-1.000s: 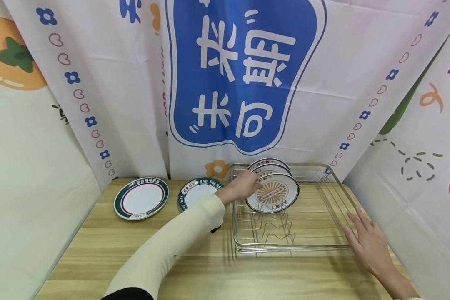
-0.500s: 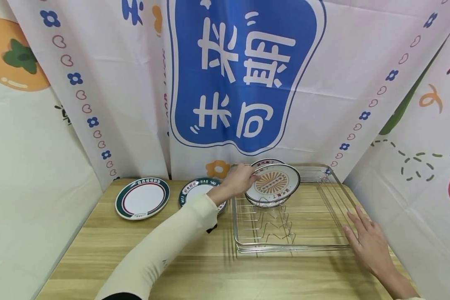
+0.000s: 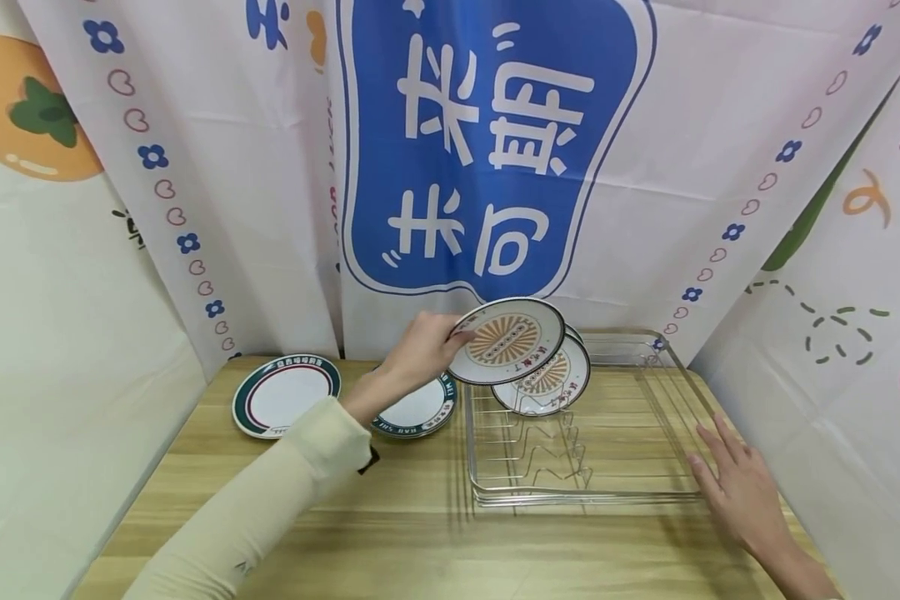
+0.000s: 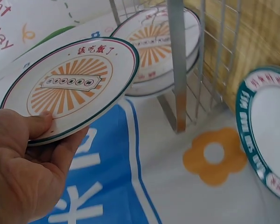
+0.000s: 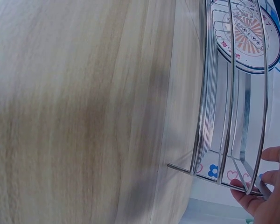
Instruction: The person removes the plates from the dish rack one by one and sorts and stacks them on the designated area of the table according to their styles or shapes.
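We are pinching with our left hand [image 3: 416, 348] and extending our right hand [image 3: 742, 490].
We are holding our pale-sleeved left arm [image 3: 266, 496] diagonally up from the lower left, that hand's thumb [image 4: 40, 125] pressing on top, its fingers [image 4: 71, 150] supporting from beneath; at lower right, we are angling our right forearm [image 3: 791, 562] inward, fingers pointing away from us, thumb standing apart.

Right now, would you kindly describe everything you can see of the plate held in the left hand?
The sunburst-patterned plate is round and white, perhaps ceramic or melamine. Orange rays surround a central banner of characters, with red characters near the dark-edged rim. The left hand pinches its edge, with the thumb on the decorated face. It is held tilted in the air, partly overlapping the wire dish rack in the head view; no other contact plainly shows.
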`<action>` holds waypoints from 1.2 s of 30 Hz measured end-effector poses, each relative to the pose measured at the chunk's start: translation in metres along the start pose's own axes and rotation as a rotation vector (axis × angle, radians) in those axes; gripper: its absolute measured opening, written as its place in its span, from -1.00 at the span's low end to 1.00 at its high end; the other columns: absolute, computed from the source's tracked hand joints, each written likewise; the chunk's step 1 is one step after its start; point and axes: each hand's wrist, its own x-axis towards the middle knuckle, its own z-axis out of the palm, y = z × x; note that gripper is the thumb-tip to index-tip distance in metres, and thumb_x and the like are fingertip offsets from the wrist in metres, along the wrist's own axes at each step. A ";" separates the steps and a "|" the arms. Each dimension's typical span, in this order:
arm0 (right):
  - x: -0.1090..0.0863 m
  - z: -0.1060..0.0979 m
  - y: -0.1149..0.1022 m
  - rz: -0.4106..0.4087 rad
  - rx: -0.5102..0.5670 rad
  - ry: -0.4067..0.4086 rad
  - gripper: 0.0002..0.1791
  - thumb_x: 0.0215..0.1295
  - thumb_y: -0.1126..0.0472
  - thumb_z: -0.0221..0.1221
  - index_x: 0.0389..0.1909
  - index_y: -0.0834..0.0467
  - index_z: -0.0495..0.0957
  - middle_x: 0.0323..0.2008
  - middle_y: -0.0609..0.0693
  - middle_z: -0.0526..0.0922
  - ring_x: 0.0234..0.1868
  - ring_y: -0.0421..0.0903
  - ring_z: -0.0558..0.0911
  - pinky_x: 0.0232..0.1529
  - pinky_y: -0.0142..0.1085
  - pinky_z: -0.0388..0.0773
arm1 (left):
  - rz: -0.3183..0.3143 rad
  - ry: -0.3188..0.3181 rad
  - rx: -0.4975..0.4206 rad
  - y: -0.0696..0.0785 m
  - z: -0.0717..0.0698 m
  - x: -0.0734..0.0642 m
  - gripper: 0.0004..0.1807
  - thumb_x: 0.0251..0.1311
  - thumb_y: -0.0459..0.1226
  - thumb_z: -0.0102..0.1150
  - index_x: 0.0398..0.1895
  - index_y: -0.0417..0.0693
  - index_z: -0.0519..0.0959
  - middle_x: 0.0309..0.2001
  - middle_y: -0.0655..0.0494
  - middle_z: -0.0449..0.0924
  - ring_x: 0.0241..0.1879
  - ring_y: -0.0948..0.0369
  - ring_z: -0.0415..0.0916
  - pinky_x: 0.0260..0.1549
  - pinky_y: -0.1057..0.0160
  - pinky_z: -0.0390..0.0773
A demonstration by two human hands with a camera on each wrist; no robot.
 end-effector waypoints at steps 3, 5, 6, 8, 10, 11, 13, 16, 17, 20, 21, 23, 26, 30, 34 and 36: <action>0.001 -0.001 0.001 -0.008 -0.001 0.009 -0.49 0.60 0.11 0.08 0.34 0.42 0.45 0.46 0.52 0.30 0.16 0.55 0.42 0.10 0.28 0.27 | -0.016 -0.008 -0.015 -0.005 -0.014 -0.013 -0.79 0.50 -0.25 0.26 -0.03 -0.18 0.78 -0.30 0.01 0.81 -0.45 0.25 0.62 -0.44 0.28 0.59; 0.001 -0.001 0.002 -0.019 -0.002 0.018 -0.49 0.60 0.12 0.08 0.33 0.43 0.46 0.45 0.52 0.31 0.17 0.56 0.43 0.11 0.28 0.27 | -0.026 -0.017 -0.023 -0.009 -0.023 -0.023 -0.79 0.49 -0.26 0.27 -0.01 -0.19 0.77 -0.27 -0.01 0.82 -0.41 0.24 0.68 -0.42 0.28 0.64; 0.001 -0.001 0.002 -0.023 -0.002 0.020 -0.49 0.60 0.12 0.08 0.32 0.43 0.46 0.45 0.53 0.32 0.17 0.56 0.44 0.11 0.28 0.26 | -0.028 -0.021 -0.019 -0.012 -0.027 -0.029 -0.80 0.48 -0.26 0.28 -0.03 -0.19 0.77 -0.29 0.00 0.82 -0.42 0.24 0.68 -0.43 0.28 0.64; 0.001 0.000 0.002 -0.025 -0.003 0.022 -0.49 0.60 0.12 0.08 0.32 0.43 0.46 0.45 0.53 0.32 0.17 0.56 0.44 0.12 0.28 0.26 | -0.032 -0.024 0.001 -0.018 -0.034 -0.040 -0.83 0.46 -0.26 0.31 -0.09 -0.18 0.78 -0.35 0.03 0.80 -0.47 0.26 0.63 -0.47 0.28 0.60; 0.000 0.000 0.003 -0.023 -0.003 0.022 -0.49 0.60 0.11 0.08 0.32 0.43 0.46 0.45 0.53 0.32 0.18 0.56 0.44 0.12 0.28 0.26 | -0.028 -0.022 0.025 -0.024 -0.042 -0.052 -0.85 0.44 -0.25 0.33 -0.15 -0.17 0.78 -0.41 0.08 0.77 -0.52 0.29 0.53 -0.51 0.27 0.53; 0.000 0.000 0.003 -0.021 -0.003 0.022 -0.49 0.60 0.11 0.08 0.33 0.43 0.46 0.45 0.53 0.32 0.18 0.56 0.44 0.12 0.27 0.26 | -0.033 -0.019 0.041 -0.027 -0.046 -0.057 -0.85 0.43 -0.25 0.34 -0.20 -0.16 0.78 -0.44 0.10 0.75 -0.53 0.29 0.50 -0.51 0.26 0.50; 0.000 -0.001 0.003 -0.020 -0.006 0.022 -0.49 0.60 0.11 0.08 0.33 0.43 0.46 0.45 0.53 0.32 0.18 0.56 0.44 0.12 0.27 0.26 | -0.066 -0.027 0.051 -0.032 -0.054 -0.068 -0.84 0.44 -0.25 0.33 -0.27 -0.15 0.76 -0.50 0.13 0.69 -0.56 0.29 0.45 -0.53 0.26 0.47; 0.000 -0.001 0.003 -0.021 -0.008 0.025 -0.49 0.60 0.11 0.08 0.32 0.43 0.46 0.44 0.53 0.32 0.17 0.55 0.44 0.12 0.27 0.26 | -0.141 -0.054 0.052 -0.038 -0.065 -0.084 -0.80 0.47 -0.24 0.30 -0.36 -0.13 0.70 -0.57 0.18 0.57 -0.57 0.29 0.40 -0.54 0.26 0.42; 0.000 -0.001 0.003 -0.022 -0.008 0.025 -0.49 0.60 0.12 0.08 0.32 0.43 0.46 0.44 0.53 0.32 0.17 0.55 0.44 0.12 0.27 0.26 | -0.162 -0.062 0.058 -0.039 -0.069 -0.090 -0.77 0.47 -0.23 0.29 -0.40 -0.11 0.67 -0.59 0.20 0.52 -0.57 0.28 0.38 -0.54 0.25 0.40; 0.000 -0.001 0.004 -0.024 -0.008 0.026 -0.50 0.60 0.12 0.09 0.32 0.43 0.46 0.44 0.53 0.32 0.17 0.55 0.43 0.11 0.27 0.27 | -0.194 -0.082 0.089 -0.044 -0.078 -0.105 -0.71 0.47 -0.21 0.30 -0.48 -0.05 0.59 -0.61 0.23 0.41 -0.57 0.27 0.33 -0.52 0.24 0.37; 0.000 -0.001 0.004 -0.025 -0.008 0.026 -0.50 0.60 0.12 0.09 0.32 0.43 0.46 0.44 0.53 0.32 0.16 0.55 0.43 0.11 0.27 0.27 | -0.201 -0.088 0.097 -0.046 -0.080 -0.110 -0.68 0.46 -0.21 0.30 -0.51 -0.05 0.56 -0.62 0.23 0.40 -0.57 0.26 0.32 -0.52 0.23 0.36; 0.000 -0.001 0.004 -0.025 -0.010 0.026 -0.50 0.59 0.12 0.09 0.32 0.43 0.46 0.44 0.53 0.33 0.16 0.55 0.43 0.11 0.27 0.27 | -0.213 -0.104 0.115 -0.051 -0.083 -0.118 -0.65 0.44 -0.20 0.32 -0.55 -0.03 0.52 -0.62 0.24 0.40 -0.57 0.27 0.33 -0.51 0.24 0.35; -0.001 0.000 0.005 -0.029 -0.011 0.026 -0.50 0.59 0.12 0.09 0.31 0.43 0.47 0.43 0.53 0.33 0.17 0.55 0.43 0.11 0.27 0.27 | -0.239 -0.136 0.117 -0.062 -0.084 -0.131 -0.65 0.41 -0.22 0.35 -0.56 -0.03 0.51 -0.63 0.24 0.40 -0.58 0.30 0.33 -0.54 0.27 0.34; -0.001 0.001 0.005 -0.038 -0.008 0.028 -0.50 0.59 0.13 0.09 0.31 0.44 0.47 0.43 0.54 0.33 0.19 0.56 0.44 0.12 0.26 0.27 | -0.267 -0.184 0.090 -0.075 -0.084 -0.148 -0.70 0.40 -0.25 0.36 -0.51 -0.07 0.55 -0.62 0.25 0.45 -0.60 0.32 0.33 -0.57 0.30 0.34; 0.000 0.002 0.004 -0.039 -0.002 0.031 -0.51 0.59 0.14 0.09 0.31 0.44 0.47 0.43 0.54 0.33 0.19 0.56 0.43 0.13 0.26 0.27 | -0.298 -0.225 0.057 -0.084 -0.088 -0.164 -0.72 0.40 -0.25 0.35 -0.49 -0.09 0.56 -0.62 0.25 0.47 -0.62 0.33 0.33 -0.57 0.32 0.35; 0.000 0.002 0.003 -0.036 0.001 0.027 -0.51 0.59 0.15 0.09 0.31 0.44 0.47 0.44 0.53 0.32 0.19 0.56 0.43 0.13 0.27 0.26 | -0.308 -0.239 0.046 -0.087 -0.091 -0.171 -0.72 0.41 -0.25 0.34 -0.49 -0.09 0.56 -0.62 0.25 0.47 -0.62 0.34 0.33 -0.56 0.32 0.35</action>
